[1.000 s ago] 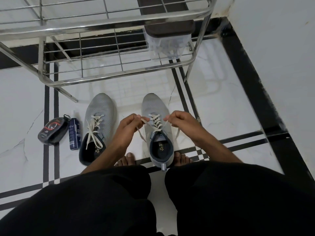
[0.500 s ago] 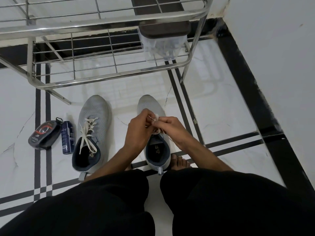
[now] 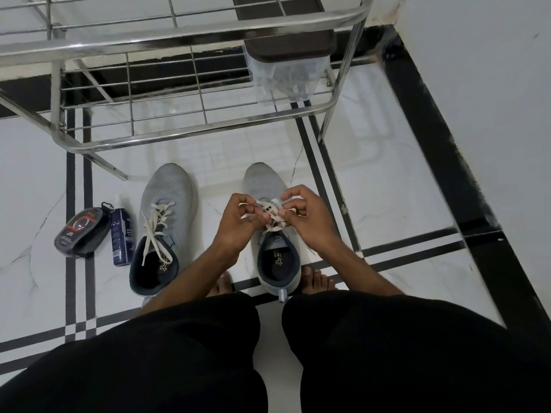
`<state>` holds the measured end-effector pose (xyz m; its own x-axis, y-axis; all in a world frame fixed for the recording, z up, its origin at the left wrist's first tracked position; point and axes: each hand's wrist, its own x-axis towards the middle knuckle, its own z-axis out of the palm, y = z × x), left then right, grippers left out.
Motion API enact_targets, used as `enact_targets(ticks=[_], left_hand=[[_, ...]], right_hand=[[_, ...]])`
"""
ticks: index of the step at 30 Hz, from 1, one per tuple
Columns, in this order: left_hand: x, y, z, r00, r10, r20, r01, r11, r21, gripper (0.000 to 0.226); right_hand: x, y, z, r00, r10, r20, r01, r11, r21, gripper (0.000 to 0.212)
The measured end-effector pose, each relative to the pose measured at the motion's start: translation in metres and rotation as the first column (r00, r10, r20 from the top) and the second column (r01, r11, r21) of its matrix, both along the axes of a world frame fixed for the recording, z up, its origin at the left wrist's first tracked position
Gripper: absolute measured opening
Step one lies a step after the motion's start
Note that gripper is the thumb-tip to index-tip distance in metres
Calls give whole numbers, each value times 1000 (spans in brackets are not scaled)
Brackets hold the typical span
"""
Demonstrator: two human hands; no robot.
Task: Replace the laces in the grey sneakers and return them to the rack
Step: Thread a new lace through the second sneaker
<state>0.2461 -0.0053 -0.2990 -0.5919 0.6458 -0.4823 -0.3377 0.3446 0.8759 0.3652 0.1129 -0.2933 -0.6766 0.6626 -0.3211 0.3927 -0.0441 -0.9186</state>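
Note:
Two grey sneakers stand side by side on the white floor, toes toward the steel rack point(image 3: 190, 135). The left sneaker point(image 3: 167, 204) is laced in cream, its lace ends hanging loose into the opening. Over the right sneaker point(image 3: 262, 180), my left hand point(image 3: 238, 225) and my right hand point(image 3: 310, 219) each pinch part of its cream lace point(image 3: 272, 208), fingers curled close together above the tongue. The lace forms loops between the two hands.
A dark shoe-polish sponge case point(image 3: 82, 232) and a small blue bottle point(image 3: 121, 236) lie left of the sneakers. A clear box with a brown lid point(image 3: 286, 70) sits on the rack's lower shelf. A white wall with a black floor border point(image 3: 432, 144) runs along the right.
A second ago my hands held the lace ends apart, then came together over the tongue. Now they have parted slightly, with loops of lace between them.

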Motion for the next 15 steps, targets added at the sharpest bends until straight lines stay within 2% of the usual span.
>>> enact_targets(ticks=[3, 5, 7, 10, 12, 15], left_hand=[[-3, 4, 0, 997, 18, 74, -15, 999, -35, 35], [-8, 4, -1, 996, 25, 84, -21, 998, -53, 39], [-11, 6, 0, 997, -3, 80, 7, 999, -54, 41], [-10, 9, 4, 994, -56, 90, 62, 996, -58, 26], [-11, 8, 5, 991, -100, 85, 104, 993, -52, 19], [-19, 3, 5, 957, -289, 22, 290, 956, -39, 33]], right_hand=[[3, 8, 7, 975, 217, 56, -223, 962, 155, 12], [5, 14, 11, 906, 396, 150, -423, 846, 324, 10], [4, 17, 12, 831, 485, 272, -555, 694, 458, 12], [2, 13, 10, 838, 421, 346, -544, 605, 581, 15], [3, 4, 6, 881, 346, 322, -472, 626, 620, 16], [5, -11, 2, 946, 234, 224, -324, 701, 635, 16]])
